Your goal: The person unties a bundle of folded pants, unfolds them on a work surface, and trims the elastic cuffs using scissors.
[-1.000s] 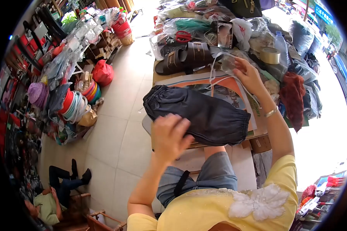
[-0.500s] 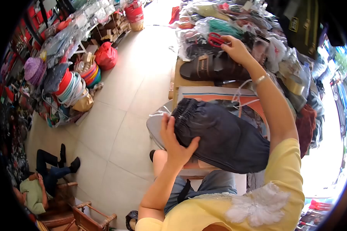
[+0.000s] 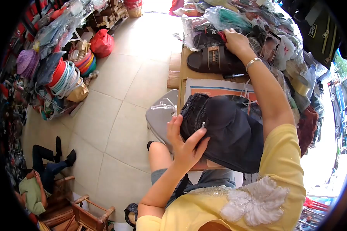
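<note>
A dark, near-black cloth item [image 3: 235, 134] with a gathered elastic edge is draped over the table in front of me; its exact kind I cannot make out. My left hand [image 3: 187, 148] grips it at that edge, thumb and fingers on the fabric, with a tiny white bit beside a fingertip. Farther off, my right hand [image 3: 237, 43] closes around the red handles of scissors [image 3: 222, 35], mostly hidden by the fingers. Just below that hand lies a dark brown sandal [image 3: 204, 61]. White string [image 3: 247, 92] trails past the cloth onto a printed sheet [image 3: 204, 86].
Plastic-wrapped goods [image 3: 227, 19] are heaped at the table's back. A grey stool [image 3: 160, 119] with clear plastic loops on it stands left of the table. Stacked wares and a red bag [image 3: 102, 43] line the left; a seated person [image 3: 36, 188] is lower left.
The view has shifted slightly. The cloth's gathered edge has been folded over and lifted by my left hand. My right hand now covers more of the scissors' red handles.
</note>
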Available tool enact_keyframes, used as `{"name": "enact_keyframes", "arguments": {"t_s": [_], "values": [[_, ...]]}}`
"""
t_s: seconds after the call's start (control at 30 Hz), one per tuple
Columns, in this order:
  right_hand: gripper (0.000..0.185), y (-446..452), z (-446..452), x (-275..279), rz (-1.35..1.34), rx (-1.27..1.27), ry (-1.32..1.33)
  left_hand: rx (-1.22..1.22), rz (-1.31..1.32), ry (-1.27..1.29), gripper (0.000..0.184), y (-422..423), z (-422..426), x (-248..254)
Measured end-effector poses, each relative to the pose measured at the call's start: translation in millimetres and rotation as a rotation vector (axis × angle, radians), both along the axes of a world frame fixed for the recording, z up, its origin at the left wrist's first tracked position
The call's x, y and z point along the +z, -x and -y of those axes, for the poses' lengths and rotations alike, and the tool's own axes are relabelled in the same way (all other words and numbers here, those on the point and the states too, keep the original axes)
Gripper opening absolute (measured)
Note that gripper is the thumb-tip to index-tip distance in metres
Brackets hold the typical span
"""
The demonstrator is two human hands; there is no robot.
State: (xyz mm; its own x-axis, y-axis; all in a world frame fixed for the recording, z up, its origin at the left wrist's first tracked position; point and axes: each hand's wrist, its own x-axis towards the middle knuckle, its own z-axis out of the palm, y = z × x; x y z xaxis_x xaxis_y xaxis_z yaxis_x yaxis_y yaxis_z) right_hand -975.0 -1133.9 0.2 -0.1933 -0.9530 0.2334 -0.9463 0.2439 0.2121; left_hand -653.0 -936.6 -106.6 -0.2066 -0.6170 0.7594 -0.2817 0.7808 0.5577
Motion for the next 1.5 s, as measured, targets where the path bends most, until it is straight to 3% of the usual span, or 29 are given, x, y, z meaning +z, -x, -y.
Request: {"name": "enact_keyframes", "arguments": {"t_s": [0.03,0.07,0.13,0.2,0.33,0.43,0.5,0.53,0.6,0.63,0.8,0.87,0.97,1.03,1.07,1.13,1.2,1.27,1.37,1.4,1.47,1.5], "values": [[0.033,-6,-9,4,-0.030,0.058,0.159,0.068,-0.026,0.052,0.032,3,-4,2],[0.033,-9,-20,10,-0.032,0.057,0.167,0.067,-0.028,0.059,0.032,2,-5,3],[0.028,-25,-55,36,0.110,0.326,0.585,0.085,0.101,0.138,0.025,0,-7,5],[0.026,-59,-123,63,0.206,0.452,0.688,0.111,0.095,0.162,0.019,2,-8,20],[0.046,-89,-275,43,0.162,0.703,0.665,0.051,0.048,0.123,0.011,1,-17,43],[0.047,-99,-358,0,0.208,0.527,0.431,-0.046,-0.014,-0.038,0.017,7,-20,51],[0.044,-108,-391,-18,0.239,0.429,0.266,-0.144,0.029,-0.275,0.024,3,-24,63],[0.042,-113,-401,-20,0.226,0.400,0.212,-0.185,0.043,-0.409,0.028,3,-29,72],[0.049,-122,-412,-22,0.217,0.415,0.202,-0.188,0.172,-0.399,0.034,6,-31,80],[0.045,-118,-413,-25,0.184,0.449,0.197,-0.187,0.284,-0.396,0.041,7,-32,84],[0.023,-44,-368,-25,0.019,0.775,0.310,-0.182,0.316,-0.382,0.052,14,-40,76],[0.025,-27,-348,-32,0.061,0.633,0.340,-0.209,0.288,-0.381,0.054,20,-49,68],[0.033,-54,-347,-29,0.270,0.558,0.421,-0.404,-0.007,-0.548,0.059,34,-64,62],[0.037,-88,-342,-45,0.961,0.479,0.790,-0.438,-0.125,-0.556,0.059,48,-74,55],[0.029,-106,-342,-47,1.050,0.428,0.842,-0.466,-0.241,-0.560,0.058,56,-79,51],[0.032,-127,-339,-52,1.036,0.390,0.837,-0.498,-0.313,-0.532,0.054,70,-89,43],[0.035,-134,-332,-60,1.168,0.309,0.809,-0.370,-0.178,-0.374,0.055,74,-98,45],[0.030,-134,-333,-60,1.153,0.310,0.817,-0.386,-0.163,-0.417,0.054,71,-97,41],[0.019,-130,-338,-59,1.137,0.361,0.810,-0.676,-0.427,-0.562,0.047,63,-90,31],[0.019,-130,-339,-60,1.136,0.367,0.807,-0.673,-0.431,-0.559,0.047,61,-89,32],[0.015,-129,-342,-63,1.423,0.345,0.948,-0.870,-0.906,-1.043,0.043,53,-85,35],[0.018,-124,-341,-67,1.511,0.327,0.988,-1.003,-1.060,-1.086,0.037,48,-81,35]]}}
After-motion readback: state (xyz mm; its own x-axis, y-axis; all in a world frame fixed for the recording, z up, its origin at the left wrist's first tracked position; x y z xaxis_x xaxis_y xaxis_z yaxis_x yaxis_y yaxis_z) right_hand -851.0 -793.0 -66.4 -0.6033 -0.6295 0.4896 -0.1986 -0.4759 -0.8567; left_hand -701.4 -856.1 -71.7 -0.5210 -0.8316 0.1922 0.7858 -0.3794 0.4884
